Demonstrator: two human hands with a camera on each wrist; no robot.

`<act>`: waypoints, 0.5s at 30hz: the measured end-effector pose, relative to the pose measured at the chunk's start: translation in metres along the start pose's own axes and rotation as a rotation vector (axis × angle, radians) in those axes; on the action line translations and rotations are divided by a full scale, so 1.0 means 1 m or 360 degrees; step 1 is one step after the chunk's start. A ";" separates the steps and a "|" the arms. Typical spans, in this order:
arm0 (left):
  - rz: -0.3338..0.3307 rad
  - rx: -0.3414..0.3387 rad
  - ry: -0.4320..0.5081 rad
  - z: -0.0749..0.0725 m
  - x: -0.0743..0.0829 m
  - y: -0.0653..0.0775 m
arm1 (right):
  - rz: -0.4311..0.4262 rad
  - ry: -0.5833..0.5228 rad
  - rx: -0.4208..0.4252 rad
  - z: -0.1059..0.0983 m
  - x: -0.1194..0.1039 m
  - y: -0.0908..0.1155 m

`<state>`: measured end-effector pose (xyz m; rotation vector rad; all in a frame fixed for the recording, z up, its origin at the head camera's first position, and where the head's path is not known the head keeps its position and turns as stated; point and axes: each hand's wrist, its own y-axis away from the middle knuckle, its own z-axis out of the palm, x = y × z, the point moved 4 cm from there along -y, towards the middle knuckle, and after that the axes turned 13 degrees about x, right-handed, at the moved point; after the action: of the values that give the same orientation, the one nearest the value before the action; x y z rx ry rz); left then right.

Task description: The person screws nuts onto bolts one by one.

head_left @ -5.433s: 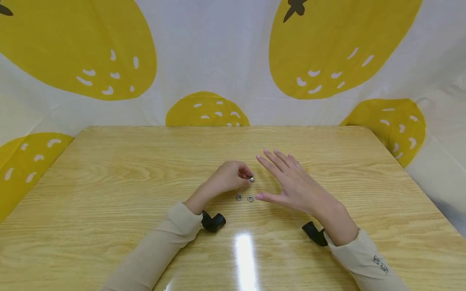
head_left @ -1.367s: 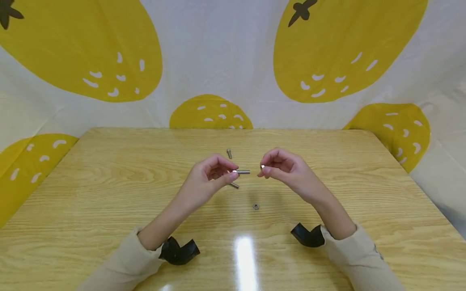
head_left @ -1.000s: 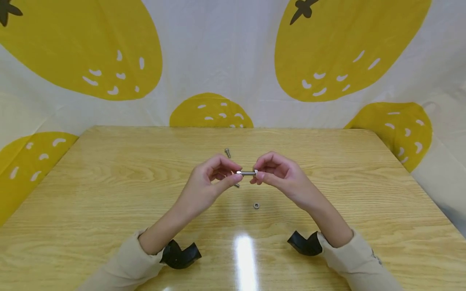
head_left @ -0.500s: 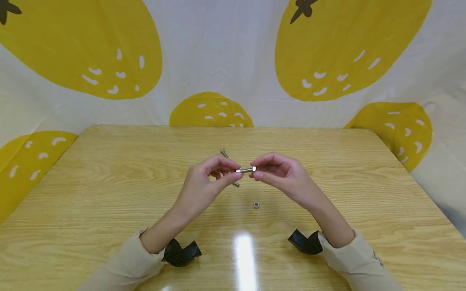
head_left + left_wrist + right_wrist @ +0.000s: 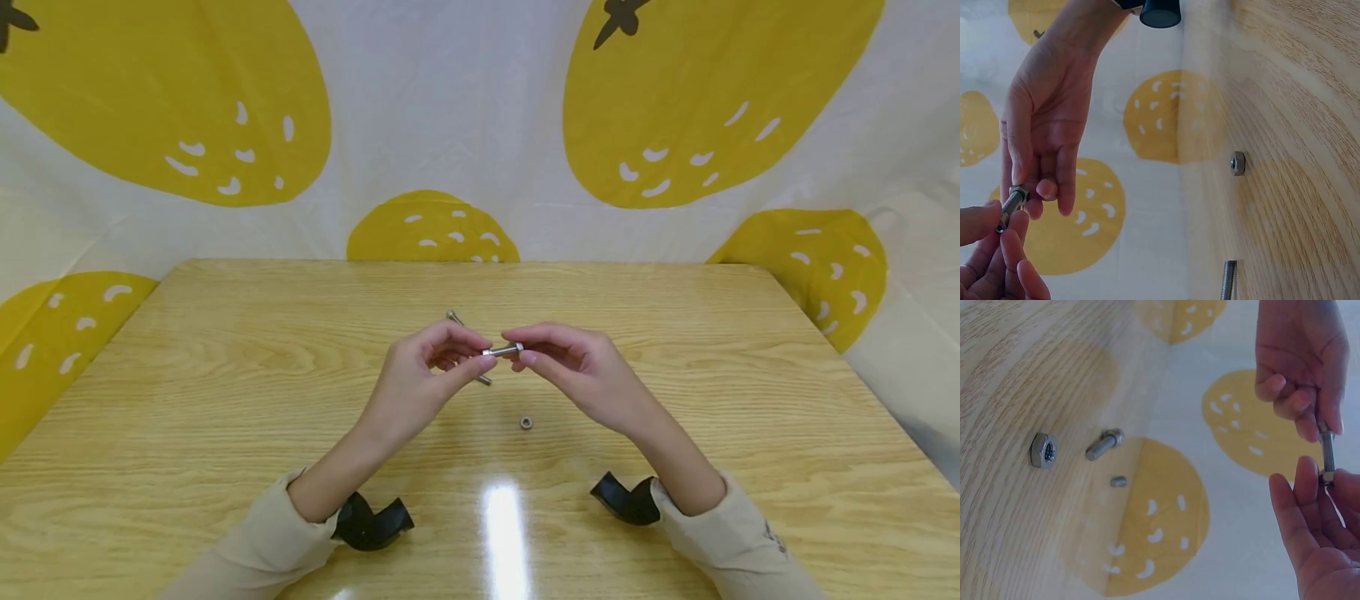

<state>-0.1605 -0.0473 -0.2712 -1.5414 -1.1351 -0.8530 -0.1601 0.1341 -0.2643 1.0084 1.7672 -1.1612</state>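
Observation:
My left hand pinches the head of a silver bolt between thumb and fingers, above the table. The shank points toward my right hand, whose thumb and fingertips pinch a hex nut at the bolt's tip. In the left wrist view the nut sits around the end of the threaded bolt; the right wrist view also shows the nut at the end of the shank. A second nut lies on the table below the hands.
Behind my left hand, one loose bolt lies farther back on the wooden table. Another bolt is partly hidden by that hand. A cloth with yellow shapes hangs behind the table. Black mounts stick out at both wrists.
Earlier my right hand was open beside two nuts; later it pinched one nut and brought it left onto the bolt's tip. The loose bolt at the back has turned and shifted slightly left.

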 end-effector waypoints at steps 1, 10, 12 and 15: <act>-0.0004 -0.0002 0.0004 0.000 0.000 0.000 | -0.0007 -0.0001 -0.0006 0.000 0.000 0.000; -0.0020 -0.0011 0.0034 0.001 -0.001 -0.001 | 0.0056 -0.0020 0.0073 0.001 0.002 -0.001; -0.0017 -0.0018 0.0049 0.001 -0.002 -0.001 | 0.0068 -0.0042 0.0100 0.000 0.003 -0.001; -0.0004 -0.0034 0.0088 0.000 -0.002 -0.001 | 0.0082 -0.0069 0.0123 -0.001 0.002 -0.001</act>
<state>-0.1623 -0.0473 -0.2723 -1.5248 -1.0917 -0.9066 -0.1619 0.1348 -0.2658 1.0600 1.6641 -1.2181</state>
